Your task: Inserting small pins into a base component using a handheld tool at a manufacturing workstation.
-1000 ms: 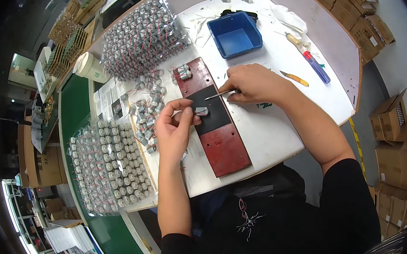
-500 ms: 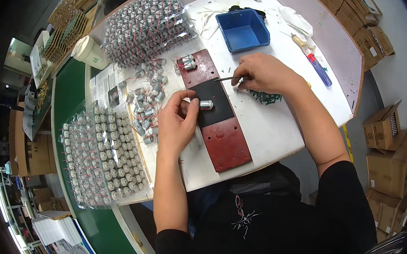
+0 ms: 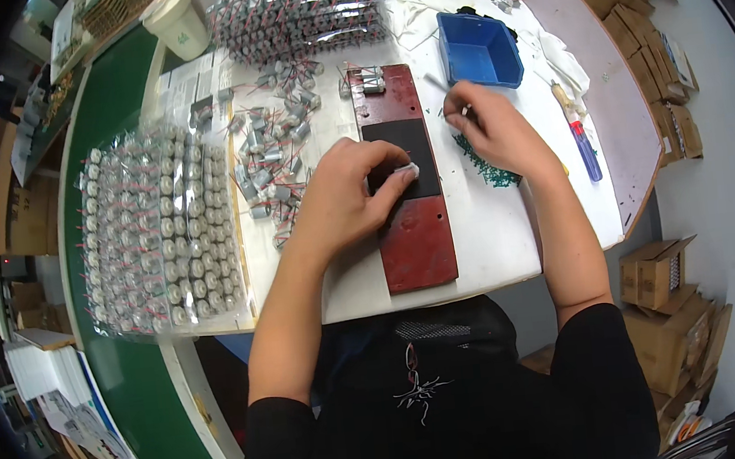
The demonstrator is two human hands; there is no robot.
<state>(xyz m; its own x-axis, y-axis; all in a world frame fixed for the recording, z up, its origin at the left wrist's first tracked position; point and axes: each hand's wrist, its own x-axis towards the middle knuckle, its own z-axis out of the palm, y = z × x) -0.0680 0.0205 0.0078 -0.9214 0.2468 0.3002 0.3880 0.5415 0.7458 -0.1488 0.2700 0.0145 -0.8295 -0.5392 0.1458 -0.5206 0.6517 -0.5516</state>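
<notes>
My left hand (image 3: 359,186) pinches a small silver motor (image 3: 412,171) between thumb and fingers, over the black pad (image 3: 412,137) on a long dark red board (image 3: 418,247). Most of the motor is hidden by the fingers. My right hand (image 3: 492,129) is closed, with its fingertips just right of the board. A slim grey metal tool (image 3: 436,81), which looks like tweezers, sticks out beyond its fingers. Beneath and beside that hand lies a pile of tiny green pieces (image 3: 494,168). More small motors (image 3: 373,80) sit on the board's far end.
Loose motors with red wires (image 3: 267,155) lie left of the board. Plastic trays packed with motors stand at the left (image 3: 165,240) and far back (image 3: 303,14). A blue bin (image 3: 483,46), a screwdriver (image 3: 585,146) and a white bucket (image 3: 178,26) are also around.
My left hand has moved right across the black pad and now covers most of the motor. The slim tool in my right hand has swung from pointing left to pointing up and away. The view has shifted.
</notes>
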